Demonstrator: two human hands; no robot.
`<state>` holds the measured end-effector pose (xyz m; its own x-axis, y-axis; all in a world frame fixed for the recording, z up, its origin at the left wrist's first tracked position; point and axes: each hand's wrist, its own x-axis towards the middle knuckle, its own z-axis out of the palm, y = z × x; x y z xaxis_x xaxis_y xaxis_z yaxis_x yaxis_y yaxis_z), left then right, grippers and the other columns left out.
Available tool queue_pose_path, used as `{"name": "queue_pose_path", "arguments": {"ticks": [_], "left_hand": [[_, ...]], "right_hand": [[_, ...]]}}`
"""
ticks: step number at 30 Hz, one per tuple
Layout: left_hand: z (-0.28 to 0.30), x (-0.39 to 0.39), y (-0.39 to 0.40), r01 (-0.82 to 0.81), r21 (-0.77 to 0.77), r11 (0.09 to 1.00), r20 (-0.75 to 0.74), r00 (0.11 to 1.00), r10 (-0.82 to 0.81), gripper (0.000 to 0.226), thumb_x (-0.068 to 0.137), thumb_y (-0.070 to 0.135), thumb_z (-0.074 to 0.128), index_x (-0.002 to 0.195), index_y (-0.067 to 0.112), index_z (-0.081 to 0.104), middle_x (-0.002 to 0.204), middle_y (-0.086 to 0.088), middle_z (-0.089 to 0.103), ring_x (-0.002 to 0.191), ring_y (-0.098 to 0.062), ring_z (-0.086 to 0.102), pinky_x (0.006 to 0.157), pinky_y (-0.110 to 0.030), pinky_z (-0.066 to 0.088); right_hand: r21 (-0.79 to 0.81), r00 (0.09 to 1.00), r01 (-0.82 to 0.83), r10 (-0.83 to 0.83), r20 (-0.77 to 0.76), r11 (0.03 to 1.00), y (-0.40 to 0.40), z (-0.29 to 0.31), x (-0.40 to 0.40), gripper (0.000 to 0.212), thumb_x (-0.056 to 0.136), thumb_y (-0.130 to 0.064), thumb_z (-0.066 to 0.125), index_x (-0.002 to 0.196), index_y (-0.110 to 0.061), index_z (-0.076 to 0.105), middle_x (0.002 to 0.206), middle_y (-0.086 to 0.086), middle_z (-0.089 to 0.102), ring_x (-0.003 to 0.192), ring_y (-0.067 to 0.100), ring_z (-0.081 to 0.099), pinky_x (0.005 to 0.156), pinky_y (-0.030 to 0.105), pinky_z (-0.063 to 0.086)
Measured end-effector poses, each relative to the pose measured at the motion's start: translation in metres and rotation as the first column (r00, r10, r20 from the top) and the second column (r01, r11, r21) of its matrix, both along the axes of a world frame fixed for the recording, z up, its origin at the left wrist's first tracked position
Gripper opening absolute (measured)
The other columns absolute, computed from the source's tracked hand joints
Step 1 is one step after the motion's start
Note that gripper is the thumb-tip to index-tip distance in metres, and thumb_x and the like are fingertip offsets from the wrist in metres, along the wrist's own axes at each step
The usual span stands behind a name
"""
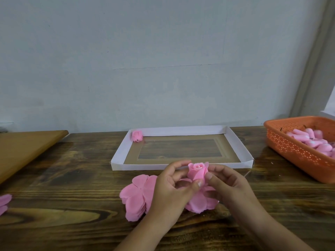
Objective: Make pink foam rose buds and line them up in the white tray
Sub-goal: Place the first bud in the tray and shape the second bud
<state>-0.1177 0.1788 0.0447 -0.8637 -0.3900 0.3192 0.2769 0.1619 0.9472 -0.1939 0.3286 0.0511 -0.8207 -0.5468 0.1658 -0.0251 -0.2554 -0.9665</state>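
A pink foam rose bud (197, 171) stands upright between both hands, just in front of the white tray (119, 153). My left hand (168, 189) grips it from the left with thumb and curled fingers. My right hand (226, 185) pinches its right side. Loose outer petals (198, 202) spread flat under the bud. A stack of pink petal sheets (136, 196) lies on the table to the left of my hands. One finished rose bud (136, 136) lies in the tray's far left corner.
An orange perforated basket (297, 151) with several pink foam cores stands at the right. A brown board (23, 149) lies at the far left. More pink petals (4, 202) poke in at the left edge. A grey wall rises behind the wooden table (72, 187).
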Motion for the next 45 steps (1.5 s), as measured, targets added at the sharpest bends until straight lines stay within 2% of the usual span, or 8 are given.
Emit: {"name": "queue_pose_path", "arguments": {"ticks": [5, 9, 17, 24, 27, 33, 42, 45], "left_hand": [[-0.002, -0.002, -0.002, -0.043, -0.017, 0.999, 0.001, 0.999, 0.043, 0.047, 0.067, 0.042, 0.087, 0.108, 0.049, 0.066, 0.109, 0.011, 0.078, 0.102, -0.012, 0.073, 0.087, -0.038, 0.061], [-0.006, -0.003, -0.004, -0.074, -0.023, 0.997, 0.005, 0.997, 0.074, 0.044, 0.078, 0.019, 0.089, 0.113, 0.036, 0.068, 0.109, 0.010, 0.078, 0.101, -0.016, 0.074, 0.091, -0.047, 0.059], [-0.006, 0.000, 0.000, -0.100, -0.088, 0.991, -0.061, 0.994, 0.094, 0.041, 0.080, 0.010, 0.086, 0.108, 0.035, 0.070, 0.107, 0.014, 0.078, 0.103, -0.011, 0.072, 0.085, -0.033, 0.057], [-0.008, 0.002, 0.003, -0.175, -0.154, 0.973, -0.156, 0.976, 0.151, 0.036, 0.079, 0.009, 0.086, 0.106, 0.029, 0.072, 0.100, 0.017, 0.077, 0.094, -0.005, 0.072, 0.073, -0.017, 0.057], [-0.008, 0.002, 0.004, -0.231, -0.181, 0.956, -0.191, 0.962, 0.196, 0.037, 0.078, 0.009, 0.086, 0.105, 0.029, 0.072, 0.098, 0.021, 0.077, 0.094, 0.000, 0.072, 0.070, -0.010, 0.053], [-0.010, 0.003, 0.007, -0.329, -0.235, 0.914, -0.244, 0.931, 0.273, 0.050, 0.075, 0.005, 0.088, 0.105, 0.041, 0.071, 0.100, 0.022, 0.076, 0.098, -0.003, 0.072, 0.076, -0.011, 0.053], [-0.010, 0.005, 0.012, -0.382, -0.288, 0.878, -0.295, 0.908, 0.298, 0.068, 0.072, -0.001, 0.088, 0.108, 0.053, 0.067, 0.099, 0.017, 0.076, 0.097, -0.003, 0.072, 0.079, -0.011, 0.053], [-0.012, 0.006, 0.013, -0.406, -0.316, 0.857, -0.319, 0.897, 0.307, 0.069, 0.072, -0.002, 0.088, 0.112, 0.049, 0.065, 0.100, 0.015, 0.076, 0.098, 0.000, 0.071, 0.079, -0.009, 0.052]], "right_hand": [[-0.032, 1.000, 0.018, -0.019, -0.023, 0.999, 0.000, 0.000, 0.001, 0.027, 0.077, -0.028, 0.075, 0.104, -0.024, 0.077, 0.105, 0.011, 0.077, 0.096, 0.028, 0.075, 0.074, 0.028, 0.060], [-0.037, 0.998, 0.024, -0.026, -0.049, 0.999, -0.002, -0.001, 0.003, 0.024, 0.075, -0.024, 0.077, 0.098, -0.019, 0.077, 0.101, 0.015, 0.077, 0.095, 0.032, 0.075, 0.075, 0.031, 0.061], [-0.006, 0.982, 0.048, -0.048, -0.180, 0.999, -0.001, 0.001, 0.006, 0.020, 0.072, -0.019, 0.076, 0.091, -0.023, 0.081, 0.095, 0.006, 0.079, 0.090, 0.019, 0.076, 0.073, 0.022, 0.058], [-0.030, 0.963, 0.040, -0.046, -0.266, 0.999, -0.001, 0.002, 0.007, 0.023, 0.075, -0.018, 0.077, 0.096, -0.026, 0.082, 0.105, 0.002, 0.078, 0.103, 0.016, 0.072, 0.084, 0.025, 0.058], [-0.020, 0.952, 0.028, -0.032, -0.306, 0.999, -0.003, 0.000, 0.009, 0.029, 0.073, -0.015, 0.079, 0.099, -0.029, 0.081, 0.101, 0.005, 0.078, 0.097, 0.017, 0.073, 0.084, 0.025, 0.058], [-0.036, 0.949, 0.045, -0.054, -0.309, 0.998, -0.006, -0.008, 0.012, 0.038, 0.071, -0.014, 0.084, 0.106, -0.027, 0.076, 0.102, 0.009, 0.077, 0.097, 0.026, 0.074, 0.086, 0.032, 0.060], [0.027, 0.879, 0.161, -0.131, -0.459, 0.987, -0.004, -0.004, 0.018, 0.029, 0.074, -0.023, 0.081, 0.099, -0.038, 0.080, 0.101, -0.001, 0.073, 0.097, 0.018, 0.071, 0.080, 0.026, 0.059], [0.027, 0.877, 0.163, -0.132, -0.462, 0.986, -0.005, -0.003, 0.020, 0.029, 0.073, -0.025, 0.080, 0.098, -0.040, 0.080, 0.101, -0.004, 0.071, 0.098, 0.018, 0.070, 0.079, 0.026, 0.060]]}}
